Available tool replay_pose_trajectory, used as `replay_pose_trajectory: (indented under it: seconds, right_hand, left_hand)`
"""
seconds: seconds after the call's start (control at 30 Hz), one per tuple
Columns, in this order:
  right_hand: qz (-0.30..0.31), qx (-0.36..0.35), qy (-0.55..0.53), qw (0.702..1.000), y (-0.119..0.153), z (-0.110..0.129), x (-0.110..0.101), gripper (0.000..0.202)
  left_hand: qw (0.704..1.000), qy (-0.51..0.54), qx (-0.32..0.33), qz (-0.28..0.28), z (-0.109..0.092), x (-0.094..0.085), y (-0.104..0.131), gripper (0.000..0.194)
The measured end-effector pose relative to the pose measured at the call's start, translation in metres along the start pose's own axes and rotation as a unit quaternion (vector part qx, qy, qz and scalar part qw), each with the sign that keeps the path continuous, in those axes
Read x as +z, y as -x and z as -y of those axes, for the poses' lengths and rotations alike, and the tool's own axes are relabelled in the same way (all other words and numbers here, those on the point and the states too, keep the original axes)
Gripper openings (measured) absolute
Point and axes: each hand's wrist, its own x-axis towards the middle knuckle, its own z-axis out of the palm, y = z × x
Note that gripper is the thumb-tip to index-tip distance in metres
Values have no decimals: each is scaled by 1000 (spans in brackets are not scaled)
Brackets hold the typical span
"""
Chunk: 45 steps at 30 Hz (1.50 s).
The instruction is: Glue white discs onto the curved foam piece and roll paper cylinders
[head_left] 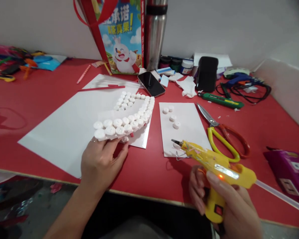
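My left hand [103,159] is closed on the near end of a curved white craft piece [113,113], which it lifts at a tilt. Rows of round white discs [118,122] line the edges of that piece. Wrapped round the handle of a yellow hot glue gun [209,161], my right hand [224,202] has its thumb along the gun's side. An orange light glows on the gun, and a clear glue stick [284,196] sticks out behind. The nozzle points left over a small white card [184,122], where several loose white discs [172,118] lie.
Scissors [220,132] and a green utility knife [221,100] lie right of the card. A phone [151,83], a steel flask [155,36] and a printed bag [122,43] are at the back. A purple box [287,172] sits at the right, white sheets [57,129] at the left.
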Motion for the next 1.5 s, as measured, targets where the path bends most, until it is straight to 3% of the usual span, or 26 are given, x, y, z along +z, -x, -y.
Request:
replay_pose_trajectory:
  seconds: [0.43,0.57,0.9,1.07,1.5]
  right_hand:
    - [-20,3,-19,1000,3,2,3,30]
    - [0,-4,-9,1000,2,2,1,30]
    - [2,-8,-5,1000,1,1,0,32]
    - [-7,-17,-9,1000,1,2,2,28]
    - [4,-25,3,1000,0,-1,-1,31]
  left_hand:
    - [991,112,-74,11,3,0,4,24]
    - [983,156,-92,21,4,2,3,23]
    - [990,115,-84,11,8,3,0,20]
    - [993,108,-51,24,12,5,-3,20]
    - [991,118,-38,42,19,1,-3,21]
